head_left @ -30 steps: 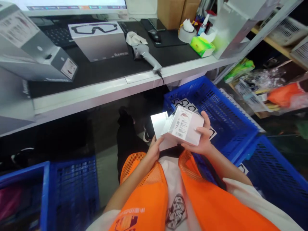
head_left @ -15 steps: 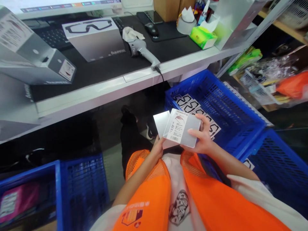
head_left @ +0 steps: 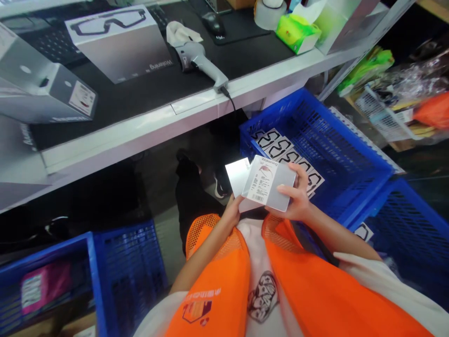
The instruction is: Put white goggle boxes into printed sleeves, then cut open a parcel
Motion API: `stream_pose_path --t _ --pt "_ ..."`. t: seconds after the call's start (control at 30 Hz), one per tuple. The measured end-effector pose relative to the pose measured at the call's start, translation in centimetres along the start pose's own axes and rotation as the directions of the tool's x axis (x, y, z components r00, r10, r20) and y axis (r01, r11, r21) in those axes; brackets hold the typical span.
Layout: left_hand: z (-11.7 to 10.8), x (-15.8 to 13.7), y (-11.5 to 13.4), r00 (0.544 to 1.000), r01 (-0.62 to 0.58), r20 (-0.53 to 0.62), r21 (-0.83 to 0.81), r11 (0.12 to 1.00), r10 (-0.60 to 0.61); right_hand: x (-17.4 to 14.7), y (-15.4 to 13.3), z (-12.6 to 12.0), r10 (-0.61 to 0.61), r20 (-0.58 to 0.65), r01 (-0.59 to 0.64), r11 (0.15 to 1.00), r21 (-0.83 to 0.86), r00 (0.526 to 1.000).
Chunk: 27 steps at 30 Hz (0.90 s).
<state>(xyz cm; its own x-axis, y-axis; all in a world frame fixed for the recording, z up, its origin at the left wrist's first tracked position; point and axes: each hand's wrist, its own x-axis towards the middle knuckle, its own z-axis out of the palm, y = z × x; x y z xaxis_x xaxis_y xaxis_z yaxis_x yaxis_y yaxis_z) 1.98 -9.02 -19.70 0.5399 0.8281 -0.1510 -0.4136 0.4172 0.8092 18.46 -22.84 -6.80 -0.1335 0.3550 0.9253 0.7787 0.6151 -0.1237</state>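
Note:
In front of my vest, my right hand (head_left: 296,194) grips a silver-grey eyewear box (head_left: 268,183) by its right end. Its labelled side, with a barcode and a small picture of glasses, faces up. Behind it to the left, a second silver box (head_left: 237,174) shows only in part. My left hand (head_left: 232,211) closes on the lower left corner of these boxes, its fingers mostly hidden beneath them. Just beyond my right hand, a blue crate (head_left: 351,164) holds a row of similar boxes (head_left: 278,146) printed with black glasses frames.
On the desk (head_left: 140,96) lie a grey barcode scanner (head_left: 201,61), a large Wakening box (head_left: 119,47), a mouse (head_left: 213,24) and a green tissue pack (head_left: 297,32). More grey boxes (head_left: 45,89) stand at left. Another blue crate (head_left: 96,281) sits low left, with a pink package (head_left: 45,285) inside.
My view has tilted down slightly, so the desk sits higher in the picture. Both hands keep their hold on the boxes, with hardly any shift.

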Motion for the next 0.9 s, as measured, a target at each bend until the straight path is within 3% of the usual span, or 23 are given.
stream_pose_path --t 0.37,0.7,0.9 --pt "-0.6 0.5 -0.7 1.0 0.03 -0.01 0.0 1.0 -0.03 -1.9 1.4 0.3 0.089 0.054 -0.087 0.995 -0.039 0.995" --pt "-0.1 0.2 -0.1 0.998 0.054 -0.012 0.03 0.998 -0.054 -0.5 0.2 0.0 0.037 0.044 -0.038 0.999 0.03 0.998" --pt "-0.2 0.0 -0.3 1.0 0.013 -0.008 0.02 1.0 -0.013 -1.3 0.6 0.2 0.061 0.1 -0.058 0.998 -0.03 0.993"
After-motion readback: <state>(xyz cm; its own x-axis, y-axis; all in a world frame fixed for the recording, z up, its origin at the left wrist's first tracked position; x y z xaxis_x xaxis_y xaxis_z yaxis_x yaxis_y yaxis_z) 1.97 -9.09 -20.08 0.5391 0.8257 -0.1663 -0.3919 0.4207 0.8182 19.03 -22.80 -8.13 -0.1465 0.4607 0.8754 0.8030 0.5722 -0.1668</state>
